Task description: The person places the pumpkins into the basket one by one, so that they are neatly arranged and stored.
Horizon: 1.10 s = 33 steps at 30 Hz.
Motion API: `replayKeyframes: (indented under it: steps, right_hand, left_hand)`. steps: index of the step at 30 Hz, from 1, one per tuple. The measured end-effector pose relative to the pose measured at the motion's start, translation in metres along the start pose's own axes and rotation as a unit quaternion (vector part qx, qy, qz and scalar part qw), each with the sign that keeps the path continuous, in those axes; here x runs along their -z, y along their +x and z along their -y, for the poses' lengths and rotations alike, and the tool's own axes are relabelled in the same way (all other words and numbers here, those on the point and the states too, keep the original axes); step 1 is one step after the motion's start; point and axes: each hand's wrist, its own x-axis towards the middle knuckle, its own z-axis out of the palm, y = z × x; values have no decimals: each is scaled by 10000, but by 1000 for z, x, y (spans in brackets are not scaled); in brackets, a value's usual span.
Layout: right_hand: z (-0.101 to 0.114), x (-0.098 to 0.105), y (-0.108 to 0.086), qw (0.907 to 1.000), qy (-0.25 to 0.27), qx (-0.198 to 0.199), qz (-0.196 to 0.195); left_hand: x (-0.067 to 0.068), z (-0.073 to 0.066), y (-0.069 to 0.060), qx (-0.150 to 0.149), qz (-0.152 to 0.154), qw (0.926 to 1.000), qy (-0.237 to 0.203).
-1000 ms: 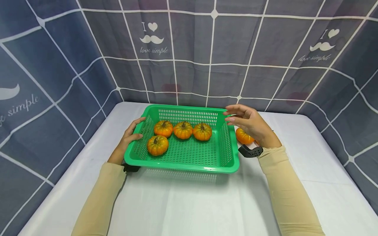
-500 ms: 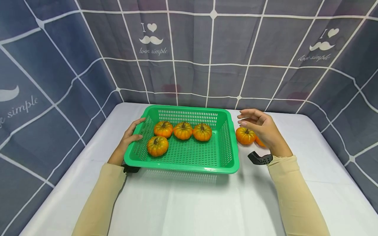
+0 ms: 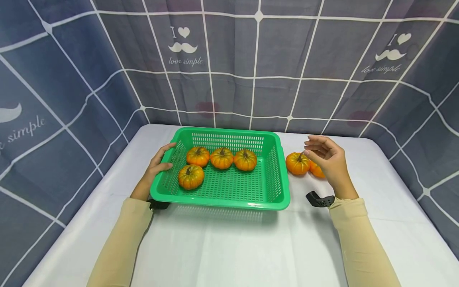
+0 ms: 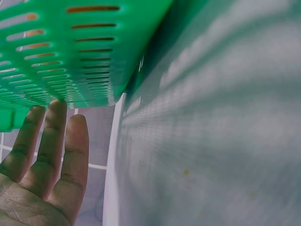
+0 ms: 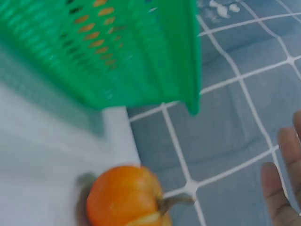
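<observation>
A green plastic basket (image 3: 229, 203) with slotted walls sits in the middle of the white table. Inside it are several small orange pumpkins (image 3: 191, 177), one in front of a row at the back left. My left hand (image 3: 154, 169) holds the basket's left rim, thumb over the edge; the left wrist view shows fingers (image 4: 51, 146) against the outer wall. To the right of the basket, my right hand (image 3: 330, 161) hovers with bent fingers and nothing in them. Below and left of it sits one pumpkin (image 3: 298, 164); another pumpkin (image 3: 317, 170) is partly hidden behind the hand.
A white cloth covers the table (image 3: 229, 247). Grey-blue curtains (image 3: 233, 95) with white grid lines stand behind and at both sides. A black band (image 3: 320, 200) with a camera mount is on the right wrist.
My right hand has moved right and slightly down from the basket's right rim to over the pumpkins outside. These pumpkins show more now. The left hand and basket have stayed put.
</observation>
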Motion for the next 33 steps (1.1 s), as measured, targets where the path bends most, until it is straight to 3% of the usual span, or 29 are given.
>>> replayKeyframes:
  steps: [2, 8, 14, 20, 25, 33]
  right_hand:
    - [-5, 3, -2, 9995, -199, 121, -210]
    - [-17, 10, -8, 9911, -988, 247, -853]
    - [-26, 19, -12, 9860, -824, 317, -1411]
    - [-32, 27, -15, 9784, -893, 365, -1826]
    - [-39, 34, -17, 9708, -1203, 95, -2075]
    - [-54, 47, -20, 9671, -1414, -579, -2034]
  left_hand:
    - [0, -1, 0, 64, -4, 9999, -149]
    - [0, -2, 0, 70, -69, 9998, 170]
    - [-1, -4, -1, 265, -32, 9993, -270]
    - [-2, -4, 0, 53, -67, 9999, 111]
    - [-3, -5, -1, 185, -95, 9997, -95]
    - [-3, -5, -2, 286, -114, 9992, -238]
